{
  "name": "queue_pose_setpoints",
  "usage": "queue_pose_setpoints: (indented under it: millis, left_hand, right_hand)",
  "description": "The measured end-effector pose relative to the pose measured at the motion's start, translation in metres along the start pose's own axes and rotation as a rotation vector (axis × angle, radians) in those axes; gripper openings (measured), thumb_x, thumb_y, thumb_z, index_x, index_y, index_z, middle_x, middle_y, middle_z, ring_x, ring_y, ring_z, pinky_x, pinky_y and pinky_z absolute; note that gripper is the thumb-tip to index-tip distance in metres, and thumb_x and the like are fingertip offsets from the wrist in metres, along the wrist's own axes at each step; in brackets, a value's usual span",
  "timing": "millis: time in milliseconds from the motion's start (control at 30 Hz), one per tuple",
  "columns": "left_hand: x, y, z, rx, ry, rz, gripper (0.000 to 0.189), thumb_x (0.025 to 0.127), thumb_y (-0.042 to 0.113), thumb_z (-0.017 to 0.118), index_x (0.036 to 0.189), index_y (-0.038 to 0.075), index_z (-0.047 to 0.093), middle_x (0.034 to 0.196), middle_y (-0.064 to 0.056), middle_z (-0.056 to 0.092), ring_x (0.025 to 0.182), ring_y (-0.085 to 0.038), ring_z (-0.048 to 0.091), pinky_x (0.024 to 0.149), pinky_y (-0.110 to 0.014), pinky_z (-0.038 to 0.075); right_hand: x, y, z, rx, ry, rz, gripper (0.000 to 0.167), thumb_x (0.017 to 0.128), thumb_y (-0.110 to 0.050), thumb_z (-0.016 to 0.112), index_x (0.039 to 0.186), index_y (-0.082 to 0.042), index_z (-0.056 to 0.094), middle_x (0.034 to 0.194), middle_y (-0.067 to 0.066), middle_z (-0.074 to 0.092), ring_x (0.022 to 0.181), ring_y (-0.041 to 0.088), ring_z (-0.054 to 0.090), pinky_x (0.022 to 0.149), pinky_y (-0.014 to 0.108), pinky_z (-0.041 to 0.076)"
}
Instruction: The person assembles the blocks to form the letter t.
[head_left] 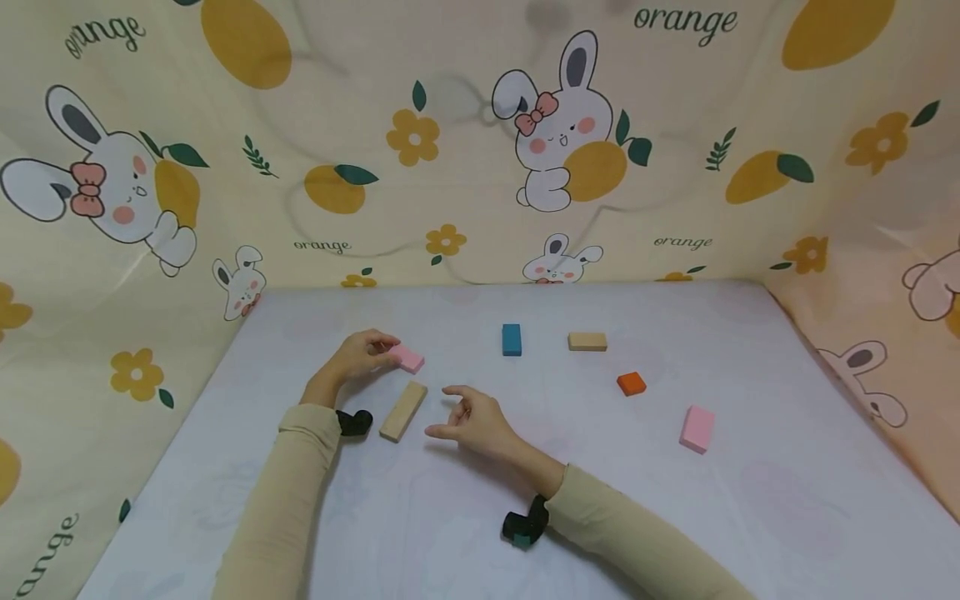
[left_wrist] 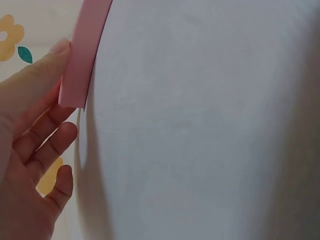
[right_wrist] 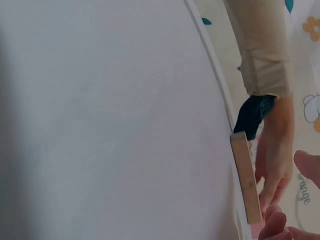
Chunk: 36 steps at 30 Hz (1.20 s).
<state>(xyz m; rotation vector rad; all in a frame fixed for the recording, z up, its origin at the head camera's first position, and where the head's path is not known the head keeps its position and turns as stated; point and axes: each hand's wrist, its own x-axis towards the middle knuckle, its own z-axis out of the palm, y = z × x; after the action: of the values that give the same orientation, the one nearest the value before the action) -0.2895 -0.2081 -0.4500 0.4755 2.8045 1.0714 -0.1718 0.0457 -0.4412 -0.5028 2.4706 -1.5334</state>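
My left hand (head_left: 356, 357) pinches one end of a pink block (head_left: 409, 359) at the table's left. In the left wrist view the thumb lies along one side of that pink block (left_wrist: 84, 60), and the other fingers are partly behind it. My right hand (head_left: 482, 427) holds nothing; its thumb and index finger are spread apart. They point toward a long plain wooden block (head_left: 403, 412), which lies slanted between the two hands. The right wrist view shows this wooden block (right_wrist: 246, 180) close to the right fingertips, with the left hand beyond it.
Farther right on the white table (head_left: 600, 517) lie a blue block (head_left: 512, 340), a short wooden block (head_left: 587, 342), an orange block (head_left: 632, 383) and another pink block (head_left: 697, 429). A printed cloth (head_left: 465, 183) rises behind the table. Black wrist cameras sit at both cuffs.
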Motion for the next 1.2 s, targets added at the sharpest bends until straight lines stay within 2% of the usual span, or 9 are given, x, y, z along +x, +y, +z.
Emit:
queue_pose_setpoints:
  millis: [200,400,567,700,867,1000,1200]
  left_hand:
    - [0.001,0.002,-0.002,0.019,0.033,0.021,0.035,0.083,0.018,0.075,0.111,-0.002,0.069,0.102,-0.021,0.069,0.097,-0.033,0.061,0.087,-0.038,0.048]
    - [0.003,0.002,-0.002,0.034,0.022,0.007,0.033,0.084,0.017,0.074,0.111,-0.002,0.07,0.104,-0.022,0.07,0.098,-0.033,0.062,0.088,-0.04,0.049]
    - [0.003,0.002,-0.003,0.052,0.017,0.017,0.033,0.084,0.016,0.074,0.11,-0.002,0.07,0.103,-0.022,0.07,0.096,-0.033,0.063,0.087,-0.038,0.05]
    - [0.004,0.002,-0.003,0.052,0.018,0.025,0.033,0.084,0.016,0.074,0.11,-0.003,0.07,0.103,-0.022,0.07,0.096,-0.033,0.064,0.087,-0.038,0.051]
    - [0.005,0.003,-0.003,0.043,0.003,0.003,0.034,0.085,0.017,0.073,0.112,-0.003,0.068,0.107,-0.023,0.07,0.101,-0.036,0.064,0.094,-0.047,0.051]
    - [0.004,0.001,-0.003,0.044,-0.012,-0.009,0.035,0.086,0.019,0.073,0.113,-0.003,0.068,0.111,-0.024,0.069,0.106,-0.037,0.063,0.099,-0.05,0.048]
    - [0.004,0.0,-0.003,0.031,-0.013,-0.006,0.035,0.085,0.019,0.073,0.113,-0.002,0.068,0.113,-0.024,0.069,0.109,-0.038,0.062,0.102,-0.051,0.046]
  right_hand:
    - [0.009,-0.005,0.015,0.018,-0.005,0.043,0.072,0.075,-0.019,0.082,0.134,0.005,0.049,0.073,0.013,0.067,0.059,0.003,0.051,0.062,0.015,0.045]
    - [0.017,-0.008,0.029,0.037,-0.001,0.101,0.083,0.074,-0.019,0.083,0.14,0.007,0.041,0.076,0.016,0.07,0.059,0.003,0.053,0.059,0.015,0.046]
    - [0.022,-0.011,0.039,0.026,0.019,0.163,0.093,0.072,-0.024,0.085,0.144,0.005,0.035,0.073,0.011,0.067,0.06,0.005,0.052,0.058,0.016,0.043]
    - [0.025,-0.014,0.043,0.001,0.029,0.186,0.098,0.069,-0.025,0.087,0.145,0.006,0.033,0.072,0.008,0.064,0.062,0.007,0.052,0.058,0.017,0.042]
    - [0.028,-0.016,0.048,-0.067,0.042,0.188,0.102,0.066,-0.027,0.089,0.145,0.007,0.033,0.076,0.007,0.064,0.064,0.007,0.051,0.06,0.017,0.042]
    - [0.03,-0.016,0.051,-0.106,0.048,0.2,0.105,0.063,-0.028,0.091,0.145,0.006,0.034,0.076,0.006,0.062,0.065,0.008,0.05,0.059,0.018,0.042]
    - [0.03,-0.018,0.054,-0.17,0.061,0.225,0.106,0.061,-0.03,0.092,0.144,0.003,0.036,0.08,0.006,0.059,0.072,0.012,0.05,0.068,0.027,0.048]
